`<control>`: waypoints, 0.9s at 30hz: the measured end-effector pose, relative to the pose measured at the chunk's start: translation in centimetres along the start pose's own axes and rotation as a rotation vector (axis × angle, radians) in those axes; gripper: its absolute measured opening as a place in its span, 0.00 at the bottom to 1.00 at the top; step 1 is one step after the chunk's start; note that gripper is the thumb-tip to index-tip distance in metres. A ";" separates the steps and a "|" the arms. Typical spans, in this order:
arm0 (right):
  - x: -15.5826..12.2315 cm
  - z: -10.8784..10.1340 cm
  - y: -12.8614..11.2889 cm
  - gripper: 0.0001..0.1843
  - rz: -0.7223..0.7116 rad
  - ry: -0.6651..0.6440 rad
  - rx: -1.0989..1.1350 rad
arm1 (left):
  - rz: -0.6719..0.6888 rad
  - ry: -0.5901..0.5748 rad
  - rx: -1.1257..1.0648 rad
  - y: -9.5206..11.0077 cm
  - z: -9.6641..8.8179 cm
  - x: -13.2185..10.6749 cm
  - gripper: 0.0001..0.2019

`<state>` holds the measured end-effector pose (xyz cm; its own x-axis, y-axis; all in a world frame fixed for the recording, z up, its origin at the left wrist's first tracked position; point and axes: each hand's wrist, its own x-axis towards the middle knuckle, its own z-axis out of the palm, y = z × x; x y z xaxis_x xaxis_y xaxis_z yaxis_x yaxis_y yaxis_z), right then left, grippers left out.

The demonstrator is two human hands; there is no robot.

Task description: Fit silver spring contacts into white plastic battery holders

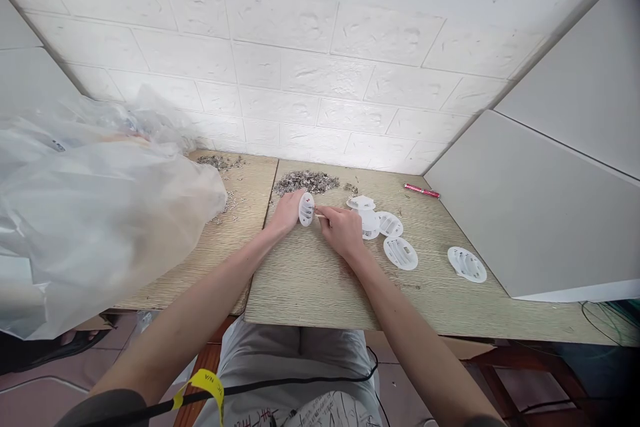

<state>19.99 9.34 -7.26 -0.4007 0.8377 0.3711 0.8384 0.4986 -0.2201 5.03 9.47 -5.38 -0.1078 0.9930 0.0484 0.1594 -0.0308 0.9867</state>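
Head view: nearest, at 6 o'clock, a black cable with a yellow tag (207, 383) crosses the lap. Further on the desk (310, 287), the left hand (286, 212) has its grip closed round a white oval disc (307, 209) stood on edge near centre; the right hand (341, 229) pinches a thin stick against it. At 3 o'clock lie flat discs (400, 253); at 9 o'clock a plastic bag (95, 213). Farthest, at 12 o'clock, a heap of metal bits (306, 181).
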 end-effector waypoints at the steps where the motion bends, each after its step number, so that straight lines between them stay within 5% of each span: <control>1: 0.0 0.0 -0.1 0.19 0.002 -0.004 -0.005 | -0.002 0.000 -0.002 0.0 0.0 -0.1 0.19; 19: -0.1 -0.2 -1.8 0.17 0.072 -0.062 0.021 | 0.047 0.124 -0.023 -0.7 1.1 -0.9 0.18; 27: 0.8 0.4 -0.9 0.17 0.270 0.043 0.514 | 0.094 0.071 -0.108 -0.7 1.4 -0.7 0.16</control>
<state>18.79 9.67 -7.10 -0.1730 0.9456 0.2754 0.6178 0.3220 -0.7174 6.37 9.00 -6.36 -0.1667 0.9748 0.1484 0.0659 -0.1392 0.9881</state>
